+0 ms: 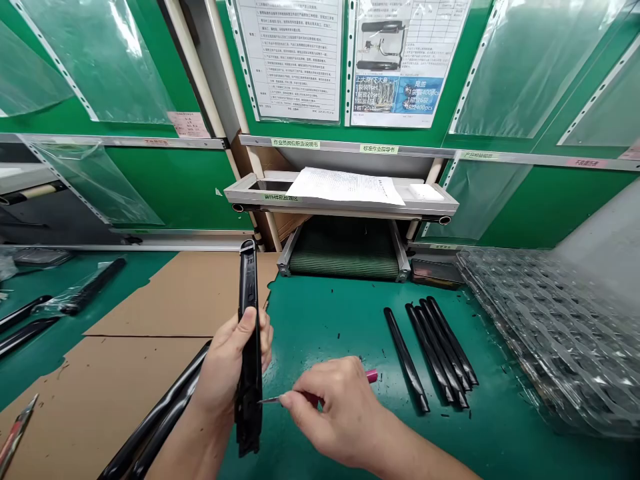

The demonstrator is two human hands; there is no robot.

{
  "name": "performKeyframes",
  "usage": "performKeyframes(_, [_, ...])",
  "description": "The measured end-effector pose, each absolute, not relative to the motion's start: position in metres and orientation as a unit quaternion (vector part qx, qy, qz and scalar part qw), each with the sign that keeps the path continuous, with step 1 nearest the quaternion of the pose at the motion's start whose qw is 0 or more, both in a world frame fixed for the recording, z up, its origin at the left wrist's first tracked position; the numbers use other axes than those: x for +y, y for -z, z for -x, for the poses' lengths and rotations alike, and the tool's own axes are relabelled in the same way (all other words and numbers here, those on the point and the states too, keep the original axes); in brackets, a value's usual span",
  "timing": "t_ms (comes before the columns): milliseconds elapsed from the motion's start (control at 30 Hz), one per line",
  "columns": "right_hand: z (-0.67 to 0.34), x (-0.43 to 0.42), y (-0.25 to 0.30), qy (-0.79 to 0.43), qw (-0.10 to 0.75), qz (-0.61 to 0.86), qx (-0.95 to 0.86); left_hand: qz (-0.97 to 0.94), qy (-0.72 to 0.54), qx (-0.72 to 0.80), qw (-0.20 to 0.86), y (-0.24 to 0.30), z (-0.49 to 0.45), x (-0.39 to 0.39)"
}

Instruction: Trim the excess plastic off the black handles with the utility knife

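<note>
My left hand (235,353) is wrapped round a long black plastic part (249,280), holding it nearly upright with its hollow side facing me. The thumb presses on the front of the part. Held in a pinch, a thin pointed metal blade reaches out from my right hand (335,403), and a magenta handle end (371,376) sticks out behind the fingers. The blade's tip (269,400) is at the right edge of the part, near its lower end; whether it touches, I cannot tell. My left forearm covers some of two longer glossy black parts (155,413).
Several black parts (435,353) lie on the green table at right, beside stacked clear plastic trays (555,333). Brown cardboard (200,287) covers the left, with a red-handled knife (17,433) on it. Behind is a conveyor belt (345,247) under a shelf with papers (345,185). Black scraps are scattered about.
</note>
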State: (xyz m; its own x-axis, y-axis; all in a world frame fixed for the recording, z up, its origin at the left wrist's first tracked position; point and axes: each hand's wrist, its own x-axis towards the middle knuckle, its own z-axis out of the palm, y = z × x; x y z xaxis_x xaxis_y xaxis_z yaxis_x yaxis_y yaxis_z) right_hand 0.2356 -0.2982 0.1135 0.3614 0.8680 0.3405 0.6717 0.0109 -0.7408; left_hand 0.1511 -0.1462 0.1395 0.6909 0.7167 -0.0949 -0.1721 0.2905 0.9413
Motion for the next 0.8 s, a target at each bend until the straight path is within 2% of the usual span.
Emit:
performKeyframes(167, [-0.243,-0.305,-0.125,-0.274,0.458,0.664,-0.524,-0.538,-0.321,0.269,0.732,-0.14,-0.148,-0.15])
performKeyframes(267, [-0.244,-0.312,-0.126,-0.441,0.43,0.539,-0.574,-0.539,-0.352,0.264,0.718,-0.141,-0.147,-0.149])
performKeyframes(333, [-0.241,-0.313,-0.123,-0.46,0.425,0.495,-0.602,-0.527,-0.37,0.239,0.727,-0.143,-0.147,-0.147])
performKeyframes(500, [-0.229,-0.303,-0.109,-0.16,0.463,0.649,-0.582,-0.472,-0.362,0.184,0.782,-0.142,-0.147,-0.142])
performKeyframes(700, [-0.22,-0.288,-0.098,0.077,0.396,0.69,-0.601,-0.437,-0.361,0.166,0.807,-0.132,-0.149,-0.143])
performKeyframes(800, [-0.221,-0.285,-0.101,0.144,0.344,0.696,-0.614,-0.449,-0.353,0.174,0.802,-0.13,-0.148,-0.144])
